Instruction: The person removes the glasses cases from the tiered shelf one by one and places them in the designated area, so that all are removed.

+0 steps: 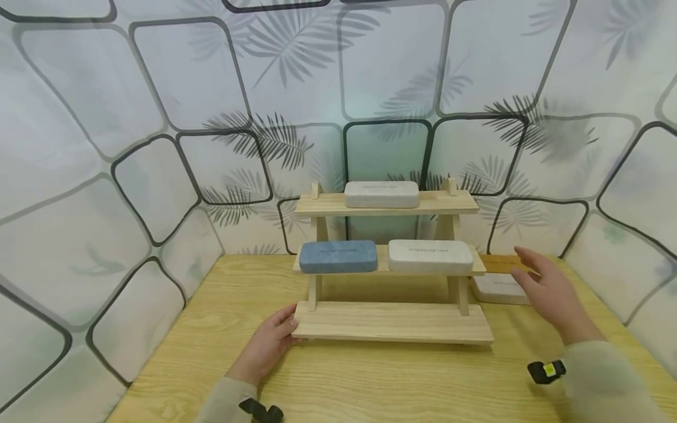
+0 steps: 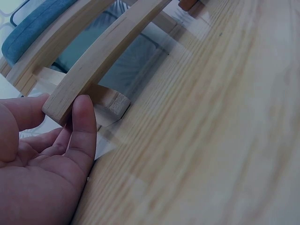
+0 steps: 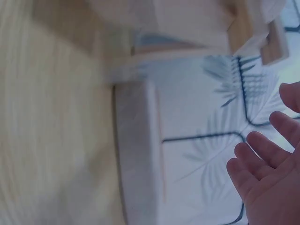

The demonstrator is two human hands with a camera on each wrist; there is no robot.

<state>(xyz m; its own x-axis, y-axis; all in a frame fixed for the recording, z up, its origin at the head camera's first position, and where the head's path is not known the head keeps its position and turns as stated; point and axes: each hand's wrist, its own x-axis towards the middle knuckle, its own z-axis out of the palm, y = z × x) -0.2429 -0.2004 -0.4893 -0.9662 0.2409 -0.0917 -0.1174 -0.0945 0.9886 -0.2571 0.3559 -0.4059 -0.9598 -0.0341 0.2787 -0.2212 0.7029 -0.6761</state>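
A tiered wooden display stand (image 1: pixel 391 322) stands on the table. My left hand (image 1: pixel 268 345) pinches the left end of its bottom shelf; in the left wrist view the thumb and fingers (image 2: pixel 84 124) lie on either side of the board's end (image 2: pixel 63 105). A blue glasses case (image 1: pixel 338 257) and a white glasses case (image 1: pixel 431 256) lie side by side on the middle shelf. Another pale case (image 1: pixel 381 194) sits on the top shelf. My right hand (image 1: pixel 554 296) hovers with spread fingers by a white case (image 1: pixel 497 289) on the table, holding nothing.
An orange-brown case (image 1: pixel 499 264) lies behind the white one, right of the stand. The wood-grain table (image 1: pixel 211 352) is bordered at the back and sides by patterned fabric walls (image 1: pixel 296 147).
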